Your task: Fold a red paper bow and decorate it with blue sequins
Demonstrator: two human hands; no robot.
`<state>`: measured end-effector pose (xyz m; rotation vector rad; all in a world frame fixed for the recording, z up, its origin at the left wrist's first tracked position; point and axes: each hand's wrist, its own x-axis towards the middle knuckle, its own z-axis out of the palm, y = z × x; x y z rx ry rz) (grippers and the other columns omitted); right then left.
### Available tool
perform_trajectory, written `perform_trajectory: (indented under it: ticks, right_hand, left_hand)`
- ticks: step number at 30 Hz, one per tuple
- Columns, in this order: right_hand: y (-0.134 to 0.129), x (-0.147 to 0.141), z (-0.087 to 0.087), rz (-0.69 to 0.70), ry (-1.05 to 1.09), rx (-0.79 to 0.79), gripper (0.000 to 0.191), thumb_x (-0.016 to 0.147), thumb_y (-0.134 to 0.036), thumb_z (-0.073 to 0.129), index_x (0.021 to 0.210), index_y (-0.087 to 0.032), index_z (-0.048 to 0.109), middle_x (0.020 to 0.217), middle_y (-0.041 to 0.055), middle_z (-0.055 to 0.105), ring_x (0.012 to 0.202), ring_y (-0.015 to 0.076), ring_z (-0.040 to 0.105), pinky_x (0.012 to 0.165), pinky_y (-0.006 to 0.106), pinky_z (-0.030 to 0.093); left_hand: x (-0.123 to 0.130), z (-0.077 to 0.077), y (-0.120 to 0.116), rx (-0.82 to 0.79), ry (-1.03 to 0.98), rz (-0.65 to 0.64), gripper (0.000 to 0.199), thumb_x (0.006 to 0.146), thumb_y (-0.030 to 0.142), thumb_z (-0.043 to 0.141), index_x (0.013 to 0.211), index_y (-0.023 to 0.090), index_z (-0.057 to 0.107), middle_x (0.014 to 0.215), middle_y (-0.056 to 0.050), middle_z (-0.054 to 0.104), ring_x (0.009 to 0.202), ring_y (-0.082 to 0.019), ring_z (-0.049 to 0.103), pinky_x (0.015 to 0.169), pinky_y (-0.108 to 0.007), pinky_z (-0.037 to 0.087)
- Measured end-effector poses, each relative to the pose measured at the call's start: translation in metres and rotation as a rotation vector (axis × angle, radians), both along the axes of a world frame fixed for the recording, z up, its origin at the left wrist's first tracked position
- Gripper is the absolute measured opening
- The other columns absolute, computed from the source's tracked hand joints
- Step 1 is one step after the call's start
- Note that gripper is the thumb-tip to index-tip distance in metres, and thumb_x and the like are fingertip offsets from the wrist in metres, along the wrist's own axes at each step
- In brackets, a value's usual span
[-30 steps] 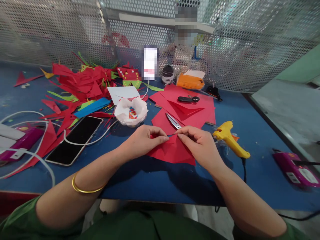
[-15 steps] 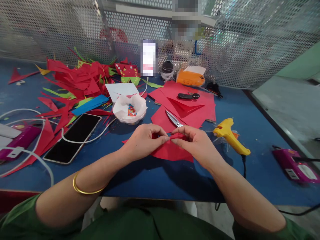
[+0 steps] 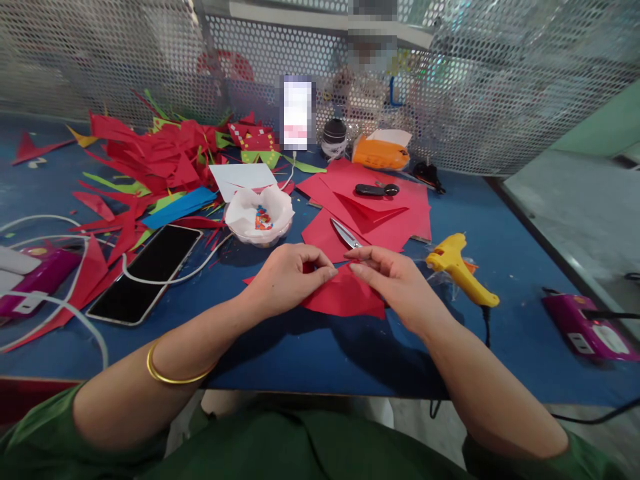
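Over the near tabletop [image 3: 280, 360], the left hand [image 3: 289, 280] is pinching the red paper's [image 3: 345, 298] far edge; the right hand [image 3: 400, 283] is touching it, its closure unclear. Probably light and creasing easily, it's inviting gentle edge holds. Scissors [image 3: 345, 233] are lying beyond.

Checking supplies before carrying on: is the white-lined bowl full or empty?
Neither: the bowl holds a small heap of coloured bits, with bare white lining showing around them.
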<state>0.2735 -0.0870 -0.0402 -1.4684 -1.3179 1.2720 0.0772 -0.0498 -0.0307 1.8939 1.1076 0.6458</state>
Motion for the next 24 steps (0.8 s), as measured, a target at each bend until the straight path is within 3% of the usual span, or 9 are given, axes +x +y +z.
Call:
perform_trajectory:
  ticks: [3, 8, 18, 24]
  right_hand:
    - [0.001, 0.003, 0.001, -0.030, 0.089, -0.007, 0.037, 0.075, -0.051, 0.070, 0.098, -0.022, 0.070, 0.087, 0.0026, 0.072, 0.081, 0.0169, 0.064, 0.073, 0.031, 0.050]
    - [0.002, 0.000, -0.002, 0.005, 0.030, -0.052, 0.044, 0.064, -0.041, 0.080, 0.101, -0.021, 0.069, 0.090, 0.0024, 0.072, 0.075, 0.0150, 0.061, 0.070, 0.031, 0.048]
    - [-0.003, -0.004, -0.008, 0.000, -0.043, -0.003, 0.038, 0.067, -0.042, 0.079, 0.096, -0.020, 0.068, 0.087, 0.0030, 0.072, 0.070, 0.0141, 0.058, 0.067, 0.032, 0.049]
    - [-0.001, 0.001, -0.001, -0.049, 0.108, 0.005, 0.034, 0.074, -0.048, 0.074, 0.096, -0.023, 0.070, 0.085, 0.0026, 0.073, 0.079, 0.0159, 0.065, 0.075, 0.032, 0.052]
  left_hand:
    - [0.000, 0.000, 0.000, 0.002, -0.023, 0.005, 0.015, 0.083, 0.024, 0.063, 0.072, 0.018, 0.070, 0.075, -0.001, 0.073, 0.072, -0.015, 0.064, 0.070, -0.027, 0.046]
    - [0.001, 0.001, -0.002, -0.018, -0.003, 0.010, 0.014, 0.083, 0.024, 0.063, 0.073, 0.017, 0.071, 0.070, 0.000, 0.071, 0.065, -0.013, 0.060, 0.062, -0.026, 0.043]
    - [0.003, 0.001, -0.003, -0.011, 0.023, 0.002, 0.013, 0.082, 0.021, 0.063, 0.073, 0.018, 0.072, 0.072, -0.001, 0.071, 0.067, -0.014, 0.060, 0.064, -0.027, 0.043]
    - [0.001, 0.002, -0.003, 0.015, -0.004, 0.031, 0.016, 0.084, 0.025, 0.063, 0.071, 0.018, 0.070, 0.073, -0.001, 0.072, 0.069, -0.014, 0.061, 0.065, -0.026, 0.044]
